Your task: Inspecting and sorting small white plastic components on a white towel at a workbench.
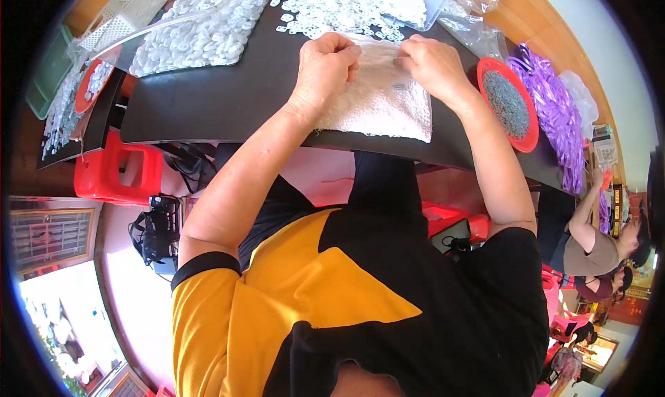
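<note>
My left hand is closed, fingers curled and pressed together, above the left side of a pale cloth. What it may hold is too small to make out. Over the cloth's right side, my right hand has its thumb and fingers pinched together, and anything between them is hidden. The cloth lies on the dark table in front of me, reaching its near edge. Just beyond both hands spread many small white plastic pieces.
At left lies a clear bag of white pieces, with a white basket behind. A red dish of small grey metal parts and purple ribbons lie at right. A red stool stands lower left; other people are far right.
</note>
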The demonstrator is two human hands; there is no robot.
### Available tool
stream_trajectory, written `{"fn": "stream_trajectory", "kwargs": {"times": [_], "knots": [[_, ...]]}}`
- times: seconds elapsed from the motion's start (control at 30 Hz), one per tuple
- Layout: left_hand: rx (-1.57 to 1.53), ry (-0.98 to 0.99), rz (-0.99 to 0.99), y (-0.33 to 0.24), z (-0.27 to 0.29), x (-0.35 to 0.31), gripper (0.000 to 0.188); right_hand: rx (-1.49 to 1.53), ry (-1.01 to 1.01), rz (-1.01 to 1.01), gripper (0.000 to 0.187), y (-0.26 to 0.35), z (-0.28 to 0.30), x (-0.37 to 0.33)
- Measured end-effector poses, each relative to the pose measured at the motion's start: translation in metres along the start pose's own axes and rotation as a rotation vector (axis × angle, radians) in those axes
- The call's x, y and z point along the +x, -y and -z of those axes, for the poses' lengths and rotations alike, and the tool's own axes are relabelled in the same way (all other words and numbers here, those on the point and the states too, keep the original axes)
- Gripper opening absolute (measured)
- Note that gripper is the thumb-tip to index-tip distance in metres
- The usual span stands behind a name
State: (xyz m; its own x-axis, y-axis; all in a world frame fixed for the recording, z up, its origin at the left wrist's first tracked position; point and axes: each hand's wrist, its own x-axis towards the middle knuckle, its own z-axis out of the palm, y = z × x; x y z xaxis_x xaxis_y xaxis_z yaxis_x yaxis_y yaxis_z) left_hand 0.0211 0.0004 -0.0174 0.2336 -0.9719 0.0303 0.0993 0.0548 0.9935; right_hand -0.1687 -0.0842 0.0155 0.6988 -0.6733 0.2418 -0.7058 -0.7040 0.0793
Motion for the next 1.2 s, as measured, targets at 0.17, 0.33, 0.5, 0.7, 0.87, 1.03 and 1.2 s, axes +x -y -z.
{"fn": "stream_trajectory", "kwargs": {"times": [0.17, 0.33, 0.5, 0.7, 0.87, 1.03, 1.2], "knots": [[0.004, 0.003, -0.010, -0.002, -0.002, -0.001, 0.011, 0.059, -0.034, 0.019, 0.013, 0.011, 0.000, -0.005], [0.028, 0.006, -0.007, -0.003, 0.000, -0.002, 0.011, 0.116, -0.124, 0.051, 0.012, 0.011, -0.001, -0.006], [0.046, 0.008, -0.006, -0.002, -0.001, 0.000, 0.010, 0.103, -0.127, 0.071, 0.010, 0.010, -0.007, -0.008], [0.072, 0.019, -0.008, -0.002, -0.001, -0.001, 0.009, -0.045, -0.161, 0.081, 0.007, 0.014, -0.008, -0.012], [-0.028, 0.017, 0.066, -0.015, -0.001, -0.005, 0.010, 0.451, -0.128, -0.043, 0.012, 0.007, 0.007, 0.005], [-0.130, 0.011, 0.019, -0.038, -0.008, -0.003, 0.012, 1.287, -0.131, -0.204, 0.012, 0.004, 0.025, 0.019], [-0.144, 0.010, -0.030, -0.043, -0.021, 0.019, 0.016, 1.504, -0.174, -0.291, 0.019, 0.000, 0.020, 0.019]]}}
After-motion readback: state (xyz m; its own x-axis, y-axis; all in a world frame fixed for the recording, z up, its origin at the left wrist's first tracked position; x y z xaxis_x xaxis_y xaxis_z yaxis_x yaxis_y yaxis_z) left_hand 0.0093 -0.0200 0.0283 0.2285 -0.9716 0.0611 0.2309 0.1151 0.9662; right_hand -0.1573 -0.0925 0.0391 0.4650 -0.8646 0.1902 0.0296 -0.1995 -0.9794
